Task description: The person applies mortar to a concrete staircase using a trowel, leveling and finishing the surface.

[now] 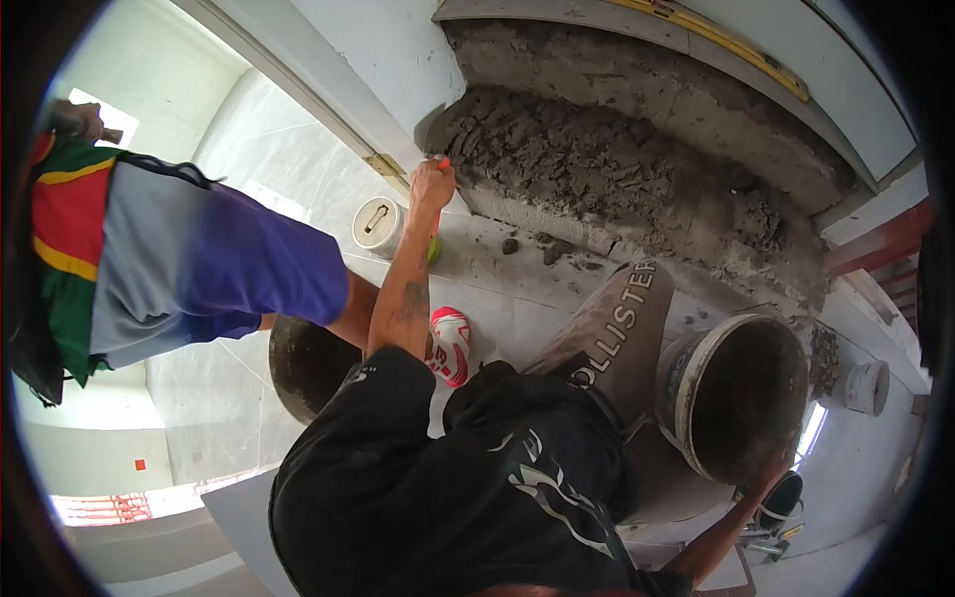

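Observation:
My left hand (433,185) is closed around a thin orange-handled tool (445,164), out at the end of my stretched arm near the door frame. Most of that tool is hidden by the fist and forearm. At the right, my right hand (774,470) grips the lower side of a large bucket (686,398) held against my leg. Its mouth is tilted toward me, and the inside looks dark and coated with grey residue. Ahead, rough wet mortar (587,159) covers a step, with crumbs of it on the floor tiles below.
Close on the left stands another person in purple shorts (269,254) and a red-and-white shoe (450,346). A dark bucket (308,368) is behind their leg. A lidded white bucket (379,224) sits by the doorway. A yellow spirit level (736,45) lies on the upper ledge.

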The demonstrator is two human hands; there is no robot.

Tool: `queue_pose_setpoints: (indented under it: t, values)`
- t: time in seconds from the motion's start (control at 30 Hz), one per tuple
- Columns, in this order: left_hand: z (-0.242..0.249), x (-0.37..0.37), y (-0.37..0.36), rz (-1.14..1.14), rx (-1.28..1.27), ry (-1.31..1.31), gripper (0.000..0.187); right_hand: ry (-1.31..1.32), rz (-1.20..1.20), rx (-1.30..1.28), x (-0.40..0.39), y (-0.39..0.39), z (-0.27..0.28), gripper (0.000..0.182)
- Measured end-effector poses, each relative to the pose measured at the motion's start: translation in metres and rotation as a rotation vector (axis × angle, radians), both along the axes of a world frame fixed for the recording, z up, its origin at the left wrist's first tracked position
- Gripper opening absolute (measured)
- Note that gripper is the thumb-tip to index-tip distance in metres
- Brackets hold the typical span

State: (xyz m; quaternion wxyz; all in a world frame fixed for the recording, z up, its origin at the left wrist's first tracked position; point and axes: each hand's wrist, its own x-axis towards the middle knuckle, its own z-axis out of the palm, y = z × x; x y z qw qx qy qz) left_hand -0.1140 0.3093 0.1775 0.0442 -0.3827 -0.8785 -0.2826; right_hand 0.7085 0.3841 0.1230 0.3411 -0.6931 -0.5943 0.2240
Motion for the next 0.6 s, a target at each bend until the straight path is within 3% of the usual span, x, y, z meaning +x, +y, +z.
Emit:
queue_pose_setpoints:
  t: [0.07,0.2,0.3,0.37,0.47,0.53,0.57,0.6]
  values:
    - [-0.004,0.014,-0.014,0.096,0.041,-0.071,0.025,-0.089,0.033,0.045,0.006,-0.001,-0.005,0.048]
    - [-0.025,0.037,-0.025,0.229,0.059,-0.069,0.025,-0.027,-0.036,-0.036,0.004,-0.002,-0.003,0.048]
    - [-0.042,0.041,-0.018,0.150,0.121,-0.020,0.025,-0.105,0.029,0.034,0.002,0.002,-0.002,0.049]
    - [-0.041,0.036,0.002,0.076,-0.014,-0.092,0.024,-0.074,0.026,-0.021,-0.001,-0.003,0.005,0.050]
    - [-0.044,0.001,0.052,0.070,-0.002,-0.084,0.023,-0.095,0.025,0.009,-0.013,-0.002,0.010,0.050]
    - [-0.053,-0.018,0.067,-0.208,-0.223,0.147,0.024,-0.075,0.012,0.001,-0.005,-0.003,0.007,0.050]
    - [-0.038,-0.012,0.069,-0.209,-0.220,0.155,0.024,-0.061,0.017,-0.002,0.002,0.002,0.001,0.050]
    - [-0.015,0.006,0.062,-0.074,-0.067,-0.089,0.025,-0.052,0.026,-0.016,0.009,0.002,-0.006,0.050]
